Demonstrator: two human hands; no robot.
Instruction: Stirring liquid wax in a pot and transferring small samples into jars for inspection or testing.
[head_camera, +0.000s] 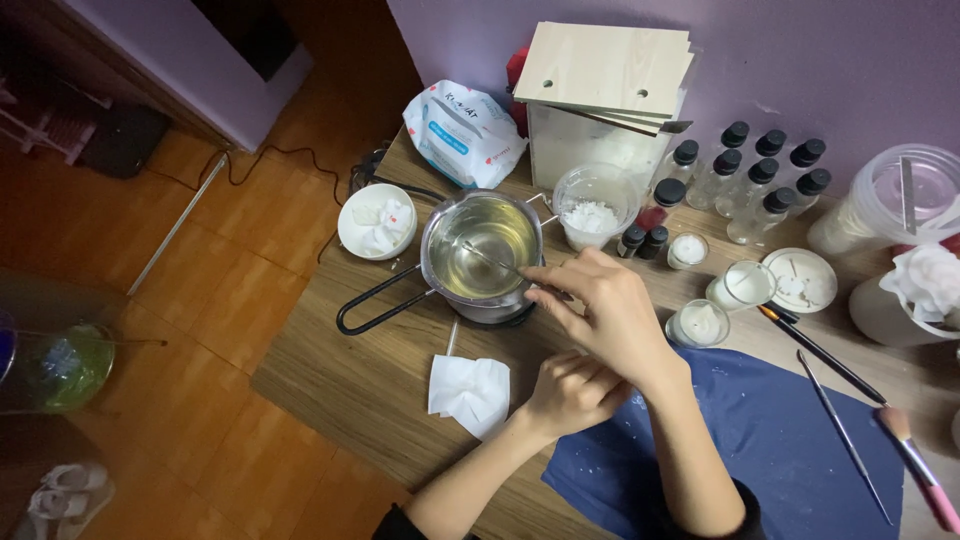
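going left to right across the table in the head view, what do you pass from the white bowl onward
white bowl → metal pot of clear liquid, where the right hand holds a thin stirring rod → plastic cup of white flakes → small white candle → round white lid → large clear jar

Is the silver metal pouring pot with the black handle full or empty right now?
Partly full: the silver metal pouring pot holds clear yellowish liquid below its rim, and the right hand dips a thin metal rod into it.
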